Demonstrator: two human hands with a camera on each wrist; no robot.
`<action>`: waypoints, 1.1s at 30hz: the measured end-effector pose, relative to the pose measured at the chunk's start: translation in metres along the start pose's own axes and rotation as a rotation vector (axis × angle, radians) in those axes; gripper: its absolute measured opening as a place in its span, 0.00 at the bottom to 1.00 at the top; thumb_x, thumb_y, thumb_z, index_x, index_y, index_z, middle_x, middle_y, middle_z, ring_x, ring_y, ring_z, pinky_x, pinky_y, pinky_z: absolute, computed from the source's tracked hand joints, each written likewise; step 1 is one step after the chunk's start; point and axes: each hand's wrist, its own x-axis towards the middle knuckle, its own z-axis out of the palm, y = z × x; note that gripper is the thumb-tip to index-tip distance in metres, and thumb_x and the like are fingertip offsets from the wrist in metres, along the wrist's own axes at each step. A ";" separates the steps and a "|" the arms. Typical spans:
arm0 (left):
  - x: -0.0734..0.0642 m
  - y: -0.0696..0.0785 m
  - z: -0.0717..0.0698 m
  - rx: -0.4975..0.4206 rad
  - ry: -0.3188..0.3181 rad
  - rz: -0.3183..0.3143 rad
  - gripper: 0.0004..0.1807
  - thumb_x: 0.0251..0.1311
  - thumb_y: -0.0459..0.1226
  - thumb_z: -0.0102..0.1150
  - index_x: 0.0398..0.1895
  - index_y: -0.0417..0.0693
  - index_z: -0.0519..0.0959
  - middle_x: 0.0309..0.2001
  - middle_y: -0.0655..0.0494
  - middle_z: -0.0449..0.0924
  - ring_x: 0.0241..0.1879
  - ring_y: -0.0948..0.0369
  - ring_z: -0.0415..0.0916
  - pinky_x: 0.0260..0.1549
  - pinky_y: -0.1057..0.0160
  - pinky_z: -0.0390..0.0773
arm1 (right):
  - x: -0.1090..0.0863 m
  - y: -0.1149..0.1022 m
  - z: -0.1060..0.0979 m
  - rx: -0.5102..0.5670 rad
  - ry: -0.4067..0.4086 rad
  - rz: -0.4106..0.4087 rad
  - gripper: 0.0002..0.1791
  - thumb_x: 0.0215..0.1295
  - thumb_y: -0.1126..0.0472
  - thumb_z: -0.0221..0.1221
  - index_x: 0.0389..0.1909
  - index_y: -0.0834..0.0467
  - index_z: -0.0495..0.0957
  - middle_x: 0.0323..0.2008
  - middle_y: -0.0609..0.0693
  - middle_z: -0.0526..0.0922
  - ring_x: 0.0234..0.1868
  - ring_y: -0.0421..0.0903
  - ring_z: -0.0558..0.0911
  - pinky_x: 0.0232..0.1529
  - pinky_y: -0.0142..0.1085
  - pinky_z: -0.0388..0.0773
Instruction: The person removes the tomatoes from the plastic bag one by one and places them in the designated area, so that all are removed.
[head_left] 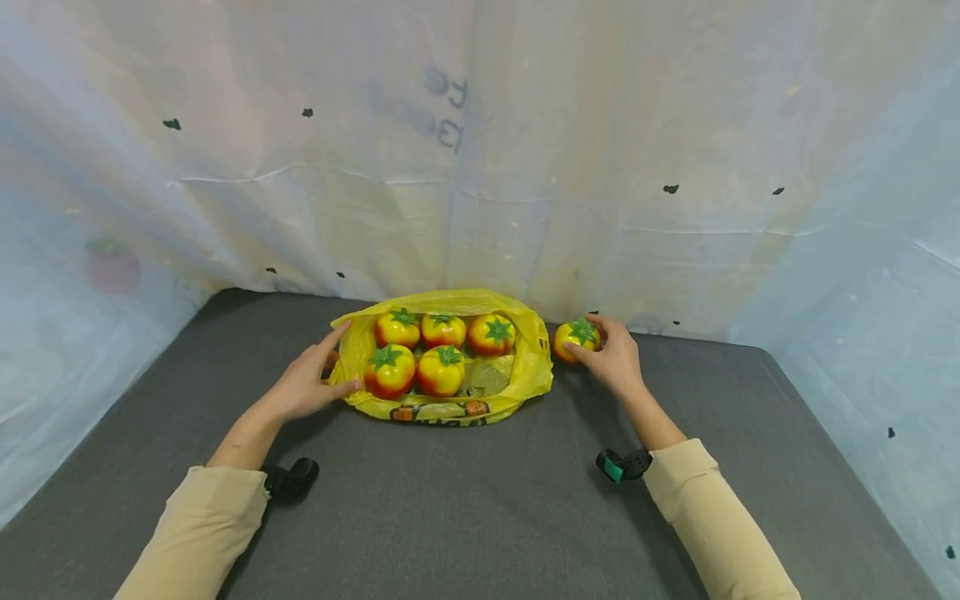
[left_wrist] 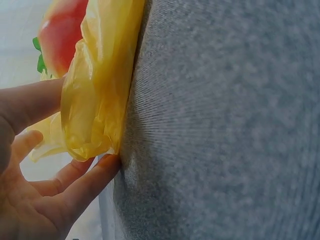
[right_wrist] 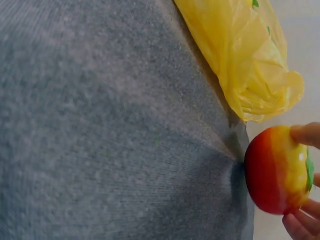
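A yellow plastic bag (head_left: 532, 362) lies with its mouth spread upward, and several red-and-yellow toy tomatoes (head_left: 390, 372) with green leafy tops sit inside it. My left hand (head_left: 303, 383) touches the bag's left end, thumb and fingers spread wide along its sides; the left wrist view shows them against the crinkled plastic (left_wrist: 95, 100). Just right of the bag, my right hand (head_left: 617, 357) grips another toy tomato (head_left: 572, 336) between thumb and fingers. In the right wrist view this tomato (right_wrist: 272, 170) is at the table surface, apart from the bag.
A dark grey cloth-covered table (head_left: 480, 517) lies under everything. Pale plastic sheeting (head_left: 525, 150) with small black marks hangs behind and along both sides, close behind the bag. Black straps (head_left: 292, 479) are on both wrists.
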 end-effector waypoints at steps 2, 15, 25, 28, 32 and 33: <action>0.000 0.001 0.000 -0.005 -0.005 -0.003 0.49 0.62 0.43 0.61 0.77 0.45 0.40 0.57 0.25 0.63 0.54 0.35 0.66 0.46 0.38 0.69 | 0.000 0.002 0.000 -0.013 0.001 0.004 0.35 0.60 0.54 0.64 0.67 0.62 0.66 0.63 0.65 0.68 0.59 0.63 0.70 0.57 0.54 0.68; 0.002 0.005 0.001 0.013 0.002 -0.006 0.50 0.61 0.44 0.62 0.76 0.41 0.42 0.53 0.27 0.66 0.50 0.38 0.69 0.44 0.40 0.70 | 0.002 0.004 -0.001 0.007 0.005 0.047 0.39 0.61 0.52 0.62 0.72 0.58 0.60 0.69 0.64 0.62 0.66 0.63 0.64 0.62 0.56 0.63; 0.005 0.003 -0.002 0.030 -0.017 -0.015 0.50 0.60 0.45 0.63 0.76 0.42 0.42 0.51 0.30 0.67 0.47 0.41 0.69 0.41 0.44 0.70 | 0.000 -0.016 -0.001 0.069 0.072 -0.027 0.39 0.61 0.52 0.63 0.71 0.57 0.61 0.69 0.61 0.63 0.69 0.61 0.61 0.65 0.57 0.58; 0.005 0.004 -0.002 0.026 -0.022 -0.021 0.50 0.61 0.45 0.62 0.77 0.43 0.41 0.52 0.29 0.66 0.48 0.40 0.68 0.42 0.43 0.70 | 0.000 -0.026 0.002 0.109 0.083 -0.053 0.37 0.62 0.51 0.63 0.70 0.56 0.63 0.69 0.60 0.63 0.68 0.61 0.62 0.64 0.57 0.59; 0.004 0.004 -0.002 0.019 -0.033 -0.031 0.50 0.61 0.44 0.62 0.77 0.43 0.41 0.54 0.27 0.64 0.50 0.39 0.67 0.43 0.41 0.70 | -0.002 -0.041 0.010 0.186 0.081 -0.081 0.36 0.62 0.51 0.63 0.70 0.55 0.64 0.69 0.60 0.63 0.67 0.61 0.63 0.63 0.55 0.62; 0.004 0.004 -0.002 0.017 -0.036 -0.033 0.50 0.61 0.44 0.62 0.77 0.44 0.40 0.55 0.26 0.64 0.51 0.38 0.67 0.43 0.41 0.70 | -0.003 -0.044 0.012 0.210 0.080 -0.090 0.36 0.62 0.52 0.63 0.70 0.55 0.64 0.68 0.60 0.63 0.66 0.62 0.64 0.62 0.55 0.64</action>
